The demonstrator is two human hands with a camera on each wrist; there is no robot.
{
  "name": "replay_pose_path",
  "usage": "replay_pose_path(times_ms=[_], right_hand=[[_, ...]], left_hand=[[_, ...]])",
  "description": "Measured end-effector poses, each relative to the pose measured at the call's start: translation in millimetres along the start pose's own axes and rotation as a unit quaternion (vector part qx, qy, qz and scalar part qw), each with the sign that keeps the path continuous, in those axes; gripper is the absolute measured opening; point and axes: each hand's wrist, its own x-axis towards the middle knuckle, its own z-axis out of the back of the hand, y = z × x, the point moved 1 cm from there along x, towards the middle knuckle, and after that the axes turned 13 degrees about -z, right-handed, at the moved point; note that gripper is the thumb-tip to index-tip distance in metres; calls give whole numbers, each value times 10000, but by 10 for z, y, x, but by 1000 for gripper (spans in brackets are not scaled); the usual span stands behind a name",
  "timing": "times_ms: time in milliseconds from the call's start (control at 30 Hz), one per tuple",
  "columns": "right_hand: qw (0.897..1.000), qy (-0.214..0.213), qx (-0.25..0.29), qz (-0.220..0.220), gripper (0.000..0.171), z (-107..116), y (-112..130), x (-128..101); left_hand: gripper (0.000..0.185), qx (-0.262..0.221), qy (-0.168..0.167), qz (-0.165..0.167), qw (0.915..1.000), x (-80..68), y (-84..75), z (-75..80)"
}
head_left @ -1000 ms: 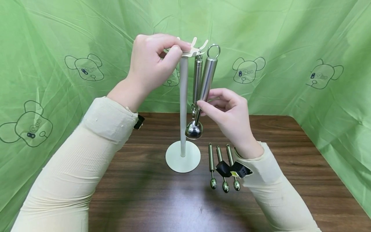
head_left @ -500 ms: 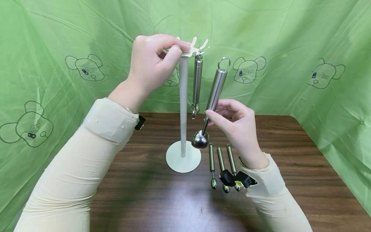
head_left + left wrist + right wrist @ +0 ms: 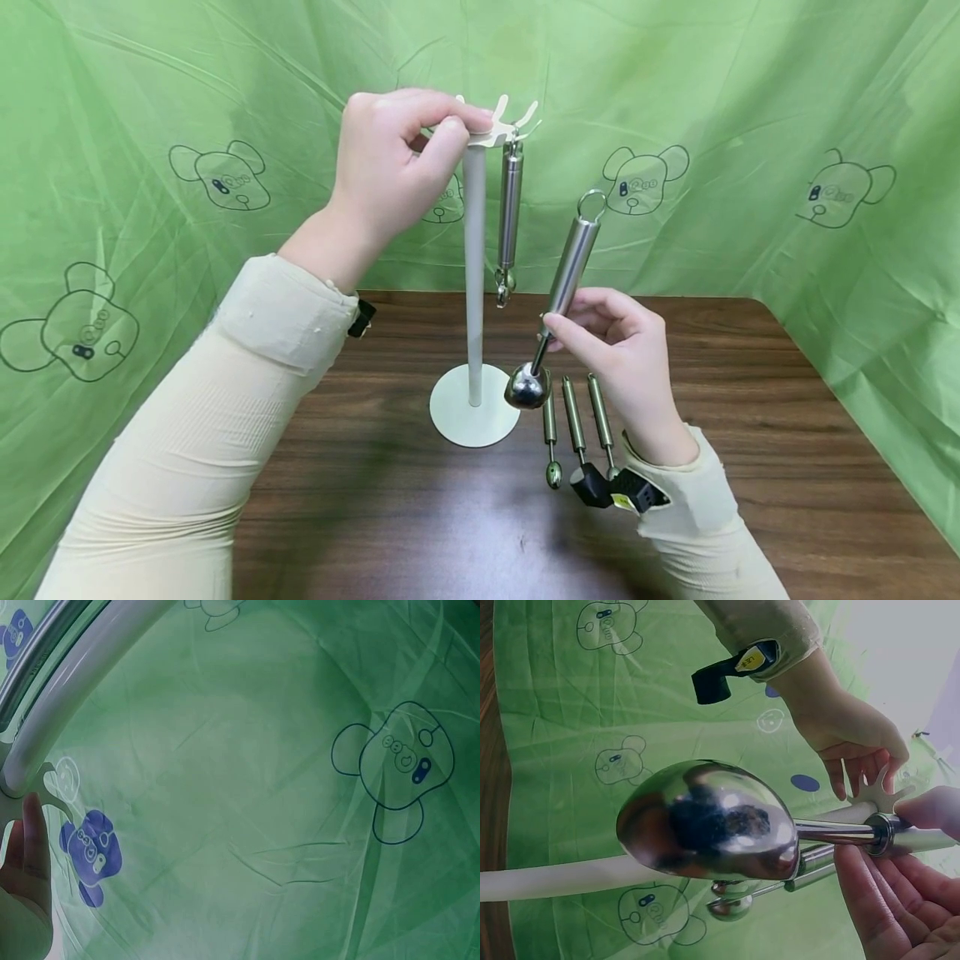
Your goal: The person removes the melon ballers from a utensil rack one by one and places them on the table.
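Head view | left hand grip pinches stand top | right hand grip grasps scoop

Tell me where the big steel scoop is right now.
In the head view, the right hand holds the scoop tilted in the air, right of the white stand, above three small utensils.

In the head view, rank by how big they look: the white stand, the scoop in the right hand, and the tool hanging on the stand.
1. Stand, tallest by far.
2. Scoop.
3. Hanging tool, slimmer and a bit shorter, though the scoop may be nearer the camera, so this is unsure.
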Motion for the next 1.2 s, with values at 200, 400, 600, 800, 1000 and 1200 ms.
replay_pose_path(times_ms=[200, 400, 600, 800, 1000, 1200], right_hand=[[9999, -70, 26, -148, 16, 30, -91, -52], [9992, -205, 125, -328, 14, 77, -170, -112], [9979, -292, 167, -550, 14, 111, -248, -164], [9969, -354, 166, -683, 15, 152, -353, -213], [9965, -419, 43, -717, 15, 190, -441, -238], [9961, -404, 33, -787, 15, 196, -495, -249]], left_hand=[[34, 28, -26, -59, 10000, 1, 4, -5], [35, 49, -29, -74, 10000, -1, 4, -6], [35, 24, -72, -98, 9999, -6, 10, -7], [36, -28, -81, -4, 10000, -11, 3, -10], [36, 13, -94, 10, 10000, -11, 1, -11], [36, 22, -68, 54, 10000, -8, -4, -16]])
